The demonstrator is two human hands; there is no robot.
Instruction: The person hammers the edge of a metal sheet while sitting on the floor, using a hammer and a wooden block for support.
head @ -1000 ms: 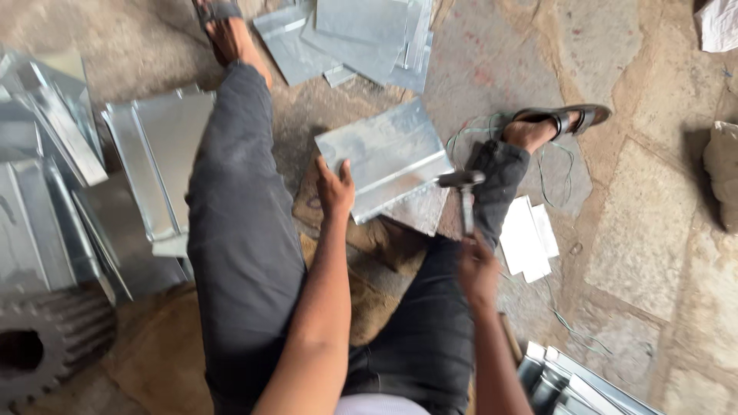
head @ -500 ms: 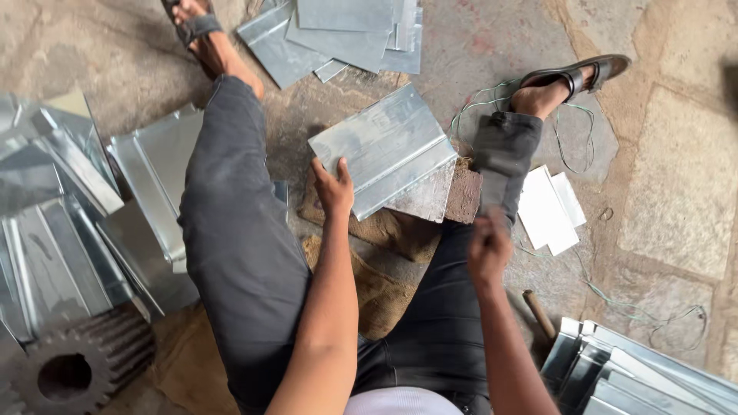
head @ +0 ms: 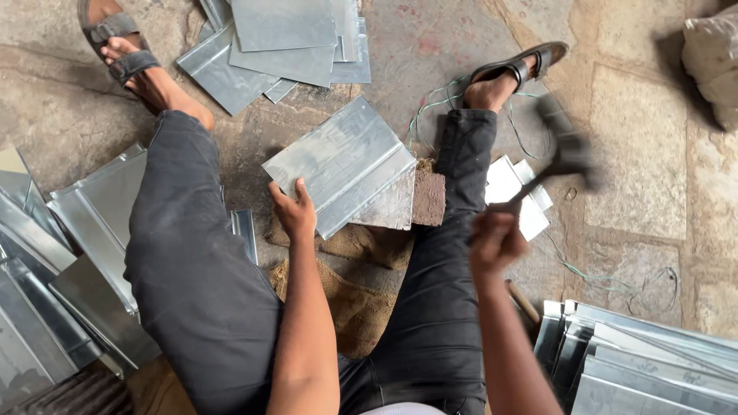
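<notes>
Sheet metal piece [head: 338, 165]: a folded grey panel is laid across a dark block [head: 428, 197] between the outstretched legs, on the stone floor [head: 638, 154].
Left grip: the near lower corner of the panel is pinned by the left hand [head: 294, 211], thumb and fingers closed on its edge.
Right grip: a hammer [head: 557, 157] is clenched by the right hand [head: 494, 244] around the handle; the head is raised and blurred.
Key relation: the panel lies forward and to the left of the hammer hand; the left hand is the nearer one, already touching it.
Long axis: the panel's folds are seen to run diagonally, from near-left to far-right.
Underlay: brown sacking [head: 346, 300] is spread beneath the block.
Surroundings: more sheets are stacked at far centre [head: 284, 38], at the left [head: 46, 253] and at the lower right [head: 646, 361]; small white pieces [head: 507, 184] lie beside the right leg.
</notes>
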